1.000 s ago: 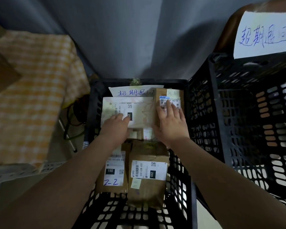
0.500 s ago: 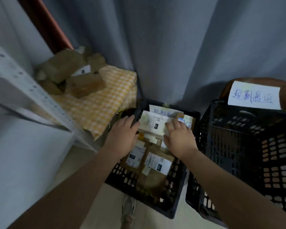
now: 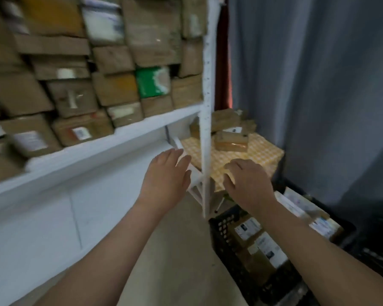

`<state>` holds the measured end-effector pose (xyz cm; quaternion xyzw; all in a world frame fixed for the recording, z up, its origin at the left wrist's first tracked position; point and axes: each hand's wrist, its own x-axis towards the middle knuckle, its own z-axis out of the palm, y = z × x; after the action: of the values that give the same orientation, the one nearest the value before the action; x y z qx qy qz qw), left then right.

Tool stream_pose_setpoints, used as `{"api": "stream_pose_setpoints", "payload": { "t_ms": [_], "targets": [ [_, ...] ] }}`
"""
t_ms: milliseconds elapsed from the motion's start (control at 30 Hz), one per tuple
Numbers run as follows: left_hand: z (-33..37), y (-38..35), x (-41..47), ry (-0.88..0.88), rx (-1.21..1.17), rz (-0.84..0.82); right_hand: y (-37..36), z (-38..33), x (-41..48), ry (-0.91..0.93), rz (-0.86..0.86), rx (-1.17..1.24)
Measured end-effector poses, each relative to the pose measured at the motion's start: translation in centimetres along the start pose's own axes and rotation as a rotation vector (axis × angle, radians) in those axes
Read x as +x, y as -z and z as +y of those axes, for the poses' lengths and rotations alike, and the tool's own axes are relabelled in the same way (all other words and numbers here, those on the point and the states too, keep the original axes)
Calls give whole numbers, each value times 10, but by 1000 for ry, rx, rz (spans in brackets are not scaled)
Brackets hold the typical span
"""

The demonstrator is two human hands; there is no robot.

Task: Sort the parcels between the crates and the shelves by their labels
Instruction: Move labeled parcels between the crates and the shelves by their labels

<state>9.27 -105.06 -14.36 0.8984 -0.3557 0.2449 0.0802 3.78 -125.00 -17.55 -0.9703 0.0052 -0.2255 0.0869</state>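
Both hands empty, fingers spread: left hand (image 3: 164, 173), right hand (image 3: 245, 184) either side of shelf post (image 3: 206, 129). Parcels (image 3: 248, 228) lie in black crate (image 3: 221, 233), low right. We fear: labels unread in blur, wrong sorting; tight shelf stack (image 3: 117, 89) tumbles if pulled.

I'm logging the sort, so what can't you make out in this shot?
Shelf parcels: head view, labels smeared by motion blur.
Crate parcels: head view, labels too small and blurred; the right arm covers some.
Second crate: head view, dark and cut off by the right edge.
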Motion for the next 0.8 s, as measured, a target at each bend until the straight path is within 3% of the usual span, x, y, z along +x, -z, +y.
{"api": "stream_pose_setpoints", "payload": {
  "t_ms": [100, 267, 567, 800],
  "targets": [
    [-42, 51, -35, 147, 57, 55, 8, -76, 24, 129, 128, 133],
    [-114, 128, -107, 313, 195, 137, 16, -211, 51, 308, 198, 295],
    [-237, 253, -280, 610, 434, 124, 17, -457, 41, 638, 158, 471],
    [-312, 322, -396, 788, 578, 32, -4, -617, 30, 721, 109, 516]
  ]
}}
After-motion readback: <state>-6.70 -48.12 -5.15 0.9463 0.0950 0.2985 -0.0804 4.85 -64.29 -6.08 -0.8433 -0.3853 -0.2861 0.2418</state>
